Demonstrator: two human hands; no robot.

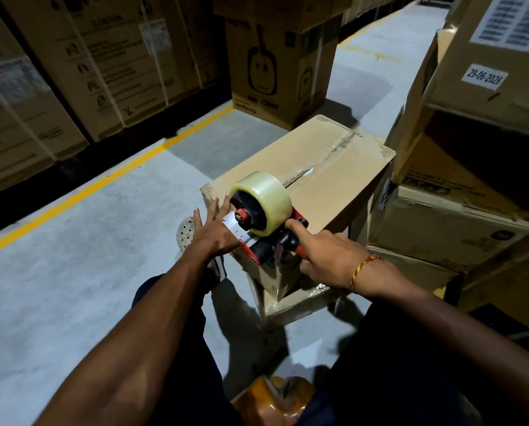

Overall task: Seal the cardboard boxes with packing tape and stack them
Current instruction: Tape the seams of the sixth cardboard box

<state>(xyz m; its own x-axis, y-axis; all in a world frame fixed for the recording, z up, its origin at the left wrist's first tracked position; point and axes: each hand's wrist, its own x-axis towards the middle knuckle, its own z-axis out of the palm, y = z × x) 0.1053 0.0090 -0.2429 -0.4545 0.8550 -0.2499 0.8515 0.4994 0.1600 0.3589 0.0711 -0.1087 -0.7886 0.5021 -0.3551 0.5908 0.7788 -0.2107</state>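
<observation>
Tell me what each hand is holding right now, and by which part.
The right hand grips the tape dispenser by its red handle, index finger stretched toward the roll. The left hand holds nothing; its straight fingers rest at the cardboard box's near edge.

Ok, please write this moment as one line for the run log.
step: taping box seam | right hand: grips tape dispenser at near edge | left hand: flat on cardboard box | seam: mostly untaped

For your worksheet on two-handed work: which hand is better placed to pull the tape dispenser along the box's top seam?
The right hand: it grips the tape dispenser by its handle at the near edge of the box. The left hand lies open with straight fingers beside it, steadying.
</observation>
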